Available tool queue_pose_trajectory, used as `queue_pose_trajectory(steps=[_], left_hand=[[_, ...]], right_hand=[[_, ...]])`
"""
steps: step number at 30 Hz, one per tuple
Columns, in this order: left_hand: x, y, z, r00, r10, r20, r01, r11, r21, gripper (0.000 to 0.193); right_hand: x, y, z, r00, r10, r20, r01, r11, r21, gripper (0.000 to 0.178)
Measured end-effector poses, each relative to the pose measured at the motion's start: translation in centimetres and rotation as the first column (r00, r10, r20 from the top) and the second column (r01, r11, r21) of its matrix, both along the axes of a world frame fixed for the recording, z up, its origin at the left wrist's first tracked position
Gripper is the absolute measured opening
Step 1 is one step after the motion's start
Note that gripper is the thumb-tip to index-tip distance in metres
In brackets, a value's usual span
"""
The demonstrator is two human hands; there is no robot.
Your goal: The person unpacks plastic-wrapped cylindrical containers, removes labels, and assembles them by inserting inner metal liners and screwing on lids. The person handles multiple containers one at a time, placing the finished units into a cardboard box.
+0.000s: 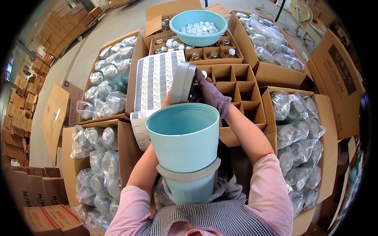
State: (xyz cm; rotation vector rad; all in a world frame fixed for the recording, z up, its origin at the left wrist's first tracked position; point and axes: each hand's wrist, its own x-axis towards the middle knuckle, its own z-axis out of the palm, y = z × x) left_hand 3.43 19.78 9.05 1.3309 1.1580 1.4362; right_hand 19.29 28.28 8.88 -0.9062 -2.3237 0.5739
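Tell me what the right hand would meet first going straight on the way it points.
Most likely the grey ridged piece, just beside the right hand and seemingly against its fingers, though depth is unclear.

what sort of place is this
Probably a packing area in a warehouse or workshop: open cardboard boxes of plastic-wrapped items surround the person, a sheet of labels lies ahead, and stacked cartons stand in the background.

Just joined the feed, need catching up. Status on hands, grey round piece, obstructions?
Right hand gloved, at grey round piece. Left hand mostly hidden. Grey piece tipped on edge. Teal tub in front, partly blocking view.
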Motion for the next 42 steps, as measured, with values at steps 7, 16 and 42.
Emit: queue_pose_trajectory(steps=[7,16,42], left_hand=[[0.1,0.0,0.0,1.0,0.029,0.001,-0.029,1.0,0.0,0.052],[0.4,-1.5,1.5,0.955,-0.081,-0.287,0.048,0.991,-0.121,0.054],[-0.7,-0.2,-2.1,0.849,0.163,-0.502,-0.006,0.954,0.3,0.072]], right_hand=[[-1.6,-0.3,-0.7,0.942,0.075,-0.328,-0.021,0.986,0.164,0.075],[-1.9,-0.6,2.4,0.895,0.166,-0.414,-0.092,0.977,0.194,0.063],[-4.1,-0.6,-3.2,0.711,-0.096,-0.697,-0.018,0.988,-0.155,0.063]])
